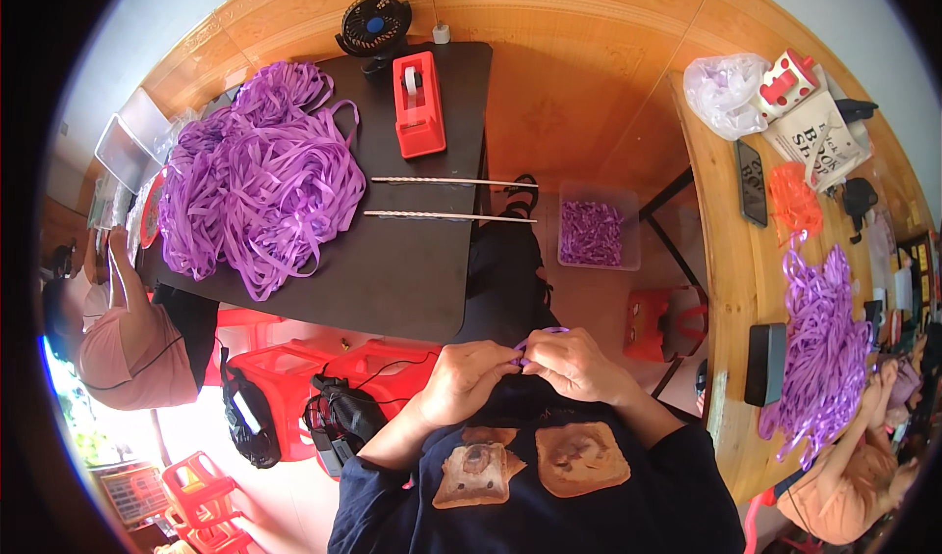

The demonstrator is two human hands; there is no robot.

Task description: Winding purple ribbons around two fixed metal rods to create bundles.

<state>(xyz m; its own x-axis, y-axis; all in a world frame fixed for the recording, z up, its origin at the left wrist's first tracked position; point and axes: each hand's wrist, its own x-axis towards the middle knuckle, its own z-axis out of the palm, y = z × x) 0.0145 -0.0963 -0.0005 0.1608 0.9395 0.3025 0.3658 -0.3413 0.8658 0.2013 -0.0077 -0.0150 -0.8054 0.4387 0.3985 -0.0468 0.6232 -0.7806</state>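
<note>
Both hands meet in front of my chest, over my dark shirt. My left hand [467, 379] is closed with its fingertips pinching a purple ribbon [546, 332]. Right beside it, my right hand [574, 366] is closed on the same ribbon, which loops up a little above the fingers. Most of the ribbon is hidden behind my fingers. A large heap of purple ribbon [265, 176] covers the left part of the dark table [412, 274]. Two thin metal sticks [451, 181] lie side by side at that table's right edge, jutting past it.
A red tape dispenser [420, 112] and a black fan [375, 29] stand at the back. On the floor is a clear bin [597, 235] of purple ribbon pieces. The wooden table [731, 289] at right bears another ribbon pile [822, 343] and a phone [751, 183]. Co-workers sit left and right.
</note>
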